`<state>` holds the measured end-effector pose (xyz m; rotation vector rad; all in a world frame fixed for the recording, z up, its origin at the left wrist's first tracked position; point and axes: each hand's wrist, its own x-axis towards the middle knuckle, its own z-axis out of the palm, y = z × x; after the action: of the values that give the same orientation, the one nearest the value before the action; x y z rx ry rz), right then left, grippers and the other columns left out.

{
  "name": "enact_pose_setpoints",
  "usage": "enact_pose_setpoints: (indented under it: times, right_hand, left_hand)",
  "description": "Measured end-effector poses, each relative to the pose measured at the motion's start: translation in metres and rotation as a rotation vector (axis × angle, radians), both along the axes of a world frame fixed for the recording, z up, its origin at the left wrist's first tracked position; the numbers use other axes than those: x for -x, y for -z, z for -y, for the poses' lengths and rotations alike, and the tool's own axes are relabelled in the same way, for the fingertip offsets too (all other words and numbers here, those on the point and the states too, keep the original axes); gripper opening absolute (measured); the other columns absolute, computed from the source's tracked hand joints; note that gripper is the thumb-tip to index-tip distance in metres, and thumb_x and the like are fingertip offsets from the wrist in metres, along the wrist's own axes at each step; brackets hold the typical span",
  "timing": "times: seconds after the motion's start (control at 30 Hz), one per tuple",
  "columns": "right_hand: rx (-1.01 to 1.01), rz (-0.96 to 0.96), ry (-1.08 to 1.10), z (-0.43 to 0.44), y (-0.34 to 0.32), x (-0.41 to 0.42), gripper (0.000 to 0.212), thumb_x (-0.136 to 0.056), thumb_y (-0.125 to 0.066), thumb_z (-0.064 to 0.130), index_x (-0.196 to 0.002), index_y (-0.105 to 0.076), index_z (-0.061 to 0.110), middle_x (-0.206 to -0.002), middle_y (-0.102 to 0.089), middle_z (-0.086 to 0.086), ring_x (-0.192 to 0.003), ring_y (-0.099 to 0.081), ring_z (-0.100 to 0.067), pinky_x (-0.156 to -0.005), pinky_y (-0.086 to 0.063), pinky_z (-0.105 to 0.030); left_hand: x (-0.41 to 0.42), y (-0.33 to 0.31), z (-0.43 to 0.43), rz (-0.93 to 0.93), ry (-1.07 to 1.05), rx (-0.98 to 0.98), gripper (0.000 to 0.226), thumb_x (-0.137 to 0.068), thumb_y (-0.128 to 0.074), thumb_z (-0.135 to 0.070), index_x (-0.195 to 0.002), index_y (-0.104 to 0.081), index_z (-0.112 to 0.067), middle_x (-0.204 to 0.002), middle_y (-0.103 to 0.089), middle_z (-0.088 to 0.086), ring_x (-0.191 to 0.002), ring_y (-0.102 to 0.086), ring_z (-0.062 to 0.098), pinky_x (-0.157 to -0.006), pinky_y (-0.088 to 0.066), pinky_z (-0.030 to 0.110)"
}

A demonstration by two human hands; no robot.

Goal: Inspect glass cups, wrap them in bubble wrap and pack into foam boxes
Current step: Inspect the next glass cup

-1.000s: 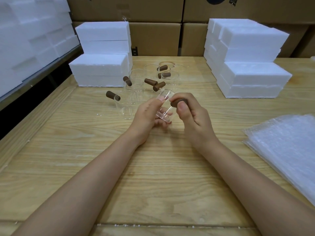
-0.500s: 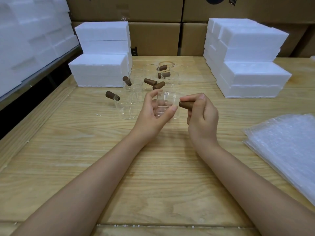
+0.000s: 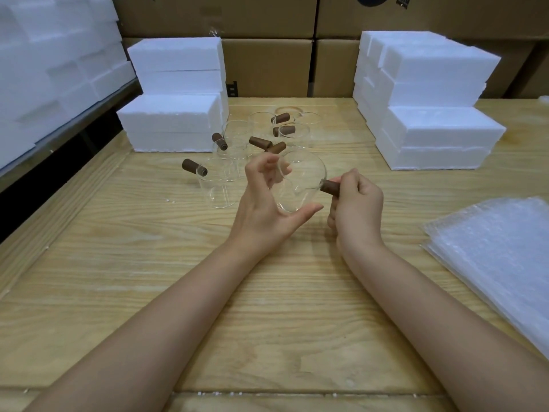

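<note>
The cup (image 3: 300, 181) is held clear of the worktop (image 3: 142, 263) near its middle, tilted, with its mouth leaning toward 12 o'clock and its base toward 7. Its brown handle (image 3: 329, 187) sticks out at 3 o'clock. The left hand (image 3: 264, 212) grips the glass, thumb pressed against the base and fingers curled near the rim on the 10 o'clock side (through the clear wall, how far they reach cannot be told). The right hand (image 3: 358, 205) pinches the handle between thumb and forefinger, the other fingers curled under. From the cup toward 10 to 12 o'clock the other cups (image 3: 218, 191) stand upright on the worktop in a loose group, each with a brown handle pointing its own way; the nearest is just beside the left hand's knuckles. Beyond them, at 10 o'clock, sits a stack of white foam boxes (image 3: 175, 93), and at 2 o'clock a wider stack (image 3: 430, 99), both well apart from the hands. At 4 o'clock a pile of bubble wrap (image 3: 499, 263) lies flat at the worktop's edge. Brown cartons (image 3: 267, 66) line the back at 12 o'clock, and more white foam (image 3: 44, 69) is piled on a shelf at 9 to 10 o'clock. Small white crumbs dot the wood near 8 o'clock.
</note>
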<state>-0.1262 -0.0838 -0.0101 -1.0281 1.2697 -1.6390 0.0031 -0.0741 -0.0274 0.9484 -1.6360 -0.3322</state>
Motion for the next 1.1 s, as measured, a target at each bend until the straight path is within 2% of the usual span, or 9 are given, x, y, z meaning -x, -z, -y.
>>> enact_pose_setpoints:
  times: [0.2,0.37,0.47,0.57,0.7,0.8,0.93,1.0,1.1]
  right_hand:
    - [0.179,-0.148,-0.015,-0.007,-0.003,-0.001,0.035,-0.099,-0.044,0.024,-0.068,-0.049,0.009,-0.056,-0.058,0.004,-0.047,-0.051,0.001,-0.054,-0.036,-0.026]
    - [0.375,-0.326,-0.072,-0.017,-0.002,-0.005,0.023,-0.099,-0.035,0.023,-0.077,-0.044,0.022,-0.061,-0.059,0.026,-0.058,-0.056,0.009,-0.056,-0.036,-0.007]
    - [0.460,-0.395,-0.091,-0.021,-0.002,-0.005,0.018,-0.099,-0.034,0.023,-0.084,-0.045,0.020,-0.065,-0.055,0.019,-0.062,-0.054,0.010,-0.058,-0.035,-0.006]
    - [0.535,-0.417,-0.149,-0.025,0.000,-0.006,0.009,-0.097,-0.038,0.015,-0.096,-0.046,0.012,-0.077,-0.053,0.018,-0.076,-0.057,0.016,-0.065,-0.037,-0.002]
    - [0.523,-0.424,-0.186,-0.024,0.001,-0.003,0.016,-0.090,-0.051,0.013,-0.103,-0.044,0.021,-0.089,-0.060,0.016,-0.075,-0.059,0.001,-0.066,-0.041,-0.010]
    - [0.491,-0.354,-0.146,-0.020,0.000,-0.003,0.015,-0.091,-0.052,0.014,-0.100,-0.045,0.024,-0.086,-0.064,0.018,-0.078,-0.059,0.008,-0.069,-0.042,-0.009]
    - [0.436,-0.288,-0.130,-0.013,-0.001,-0.001,0.010,-0.093,-0.049,0.019,-0.093,-0.047,0.028,-0.083,-0.066,0.031,-0.080,-0.058,0.012,-0.071,-0.040,-0.007]
    - [0.392,-0.247,-0.128,-0.011,-0.001,-0.002,0.005,-0.093,-0.048,0.025,-0.089,-0.047,0.028,-0.080,-0.065,0.030,-0.070,-0.056,0.009,-0.068,-0.041,-0.012]
    - [0.303,-0.163,-0.126,-0.008,0.001,-0.003,0.010,-0.092,-0.047,0.032,-0.085,-0.048,0.025,-0.075,-0.065,0.021,-0.063,-0.052,0.005,-0.069,-0.041,-0.024]
  left_hand:
    - [-0.001,0.000,0.004,-0.042,-0.044,-0.020,0.081,-0.067,-0.088,-0.013,-0.117,-0.024,-0.009,-0.125,-0.053,0.017,-0.120,-0.055,0.021,-0.099,-0.043,0.022]
    - [-0.003,-0.004,0.006,-0.118,-0.078,-0.002,0.079,-0.068,-0.088,-0.021,-0.112,-0.022,-0.022,-0.133,-0.051,-0.009,-0.127,-0.051,0.009,-0.101,-0.043,0.026]
    - [-0.003,-0.004,0.007,-0.181,-0.068,-0.037,0.074,-0.068,-0.087,-0.021,-0.109,-0.025,-0.027,-0.135,-0.050,-0.008,-0.126,-0.052,0.008,-0.102,-0.042,0.023]
    - [-0.003,-0.002,0.007,-0.229,-0.065,-0.058,0.072,-0.067,-0.087,-0.019,-0.107,-0.028,-0.027,-0.121,-0.057,-0.009,-0.117,-0.058,0.002,-0.101,-0.042,0.019]
    - [-0.005,-0.003,0.007,-0.235,-0.059,-0.097,0.072,-0.064,-0.086,-0.033,-0.111,-0.031,-0.031,-0.116,-0.064,-0.008,-0.113,-0.061,0.006,-0.097,-0.045,0.024]
    - [-0.006,-0.004,0.006,-0.206,-0.078,-0.122,0.074,-0.065,-0.085,-0.035,-0.120,-0.035,-0.034,-0.112,-0.066,-0.004,-0.109,-0.061,0.003,-0.094,-0.044,0.018]
    - [-0.006,-0.005,0.004,-0.184,-0.069,-0.153,0.078,-0.066,-0.082,-0.042,-0.130,-0.040,-0.028,-0.107,-0.064,-0.008,-0.107,-0.061,0.007,-0.097,-0.046,0.027]
    - [-0.005,-0.006,0.004,-0.181,-0.068,-0.165,0.077,-0.065,-0.082,-0.041,-0.129,-0.041,-0.029,-0.103,-0.062,-0.009,-0.103,-0.062,0.011,-0.095,-0.047,0.028]
    - [-0.005,-0.006,0.004,-0.165,-0.078,-0.155,0.076,-0.062,-0.082,-0.046,-0.125,-0.043,-0.031,-0.092,-0.057,-0.013,-0.092,-0.059,0.004,-0.086,-0.046,0.020]
